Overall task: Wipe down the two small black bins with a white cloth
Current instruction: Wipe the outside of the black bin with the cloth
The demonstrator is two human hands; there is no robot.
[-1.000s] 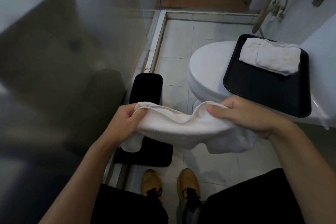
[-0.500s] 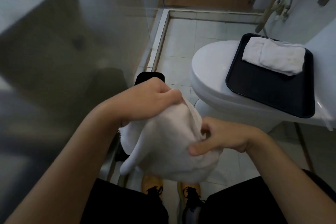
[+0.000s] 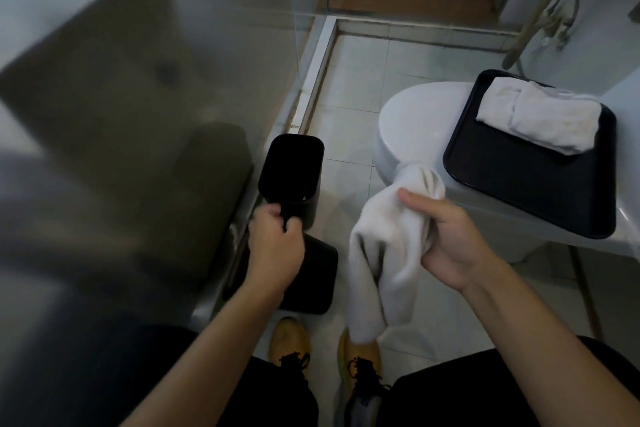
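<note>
Two small black bins stand on the floor beside the glass wall. My left hand (image 3: pixel 275 248) grips the near rim of the far bin (image 3: pixel 292 173), whose dark opening faces me. The near bin (image 3: pixel 313 279) sits just below that hand, partly hidden by my wrist. My right hand (image 3: pixel 446 239) holds a bunched white cloth (image 3: pixel 384 256) that hangs down in front of the toilet, apart from both bins.
A white toilet (image 3: pixel 412 128) stands to the right, with a black tray (image 3: pixel 526 184) on it carrying a folded white towel (image 3: pixel 540 120). A glass partition (image 3: pixel 173 97) closes off the left. My yellow shoes (image 3: pixel 289 343) are on the tiled floor below.
My left hand let go of the cloth and dropped to grip the far bin's rim. The cloth now hangs from my right hand alone, moved to the right.
</note>
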